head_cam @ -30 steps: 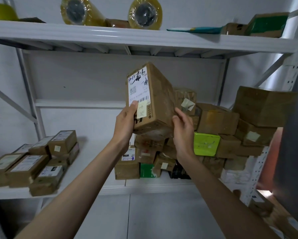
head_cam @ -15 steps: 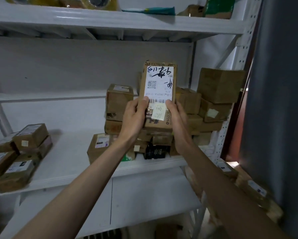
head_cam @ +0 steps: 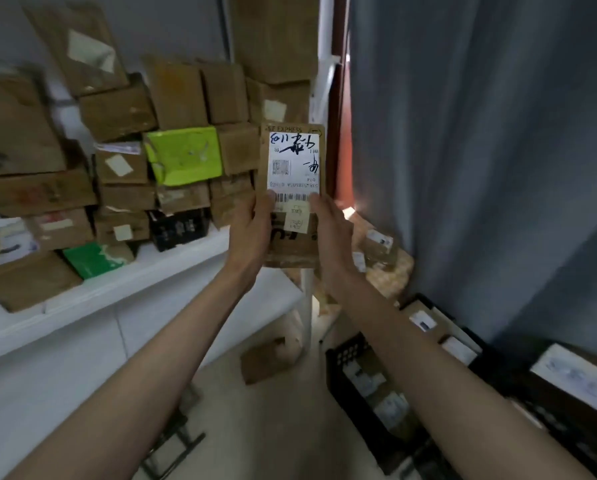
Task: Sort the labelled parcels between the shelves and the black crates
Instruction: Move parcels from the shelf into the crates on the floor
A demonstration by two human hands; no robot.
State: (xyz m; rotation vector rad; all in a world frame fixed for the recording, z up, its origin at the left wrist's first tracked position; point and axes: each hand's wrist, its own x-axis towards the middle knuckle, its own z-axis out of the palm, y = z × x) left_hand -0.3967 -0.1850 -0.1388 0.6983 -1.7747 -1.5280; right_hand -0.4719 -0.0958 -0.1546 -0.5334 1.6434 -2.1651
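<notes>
Head view
Parcel: a brown cardboard parcel (head_cam: 292,195) is held upright in mid-air, its long axis vertical, in front of the right end of the shelf (head_cam: 124,289).
Facing: the labelled face is turned toward the camera; the white label (head_cam: 294,166) is seen upside down, so the parcel's printed top points downward. A small yellowish sticker (head_cam: 297,218) is stuck below the label.
Left hand: the left hand (head_cam: 252,233) is curled round the parcel's lower left edge, the thumb laid on the front face.
Right hand: the right hand (head_cam: 331,233) is curled round the lower right edge, the thumb touching the label's corner.
Shelf: stacked brown boxes are seen on it, with a bright green box (head_cam: 184,154) among them.
Crates: black crates (head_cam: 366,386) holding labelled parcels are seen on the floor at lower right, beside a grey curtain (head_cam: 480,150).
Change: the parcel's upright pose and two-handed grip are kept as half a second ago; the view has been swung rightward and downward, so the crates are now shown and the upper shelf is lost.
</notes>
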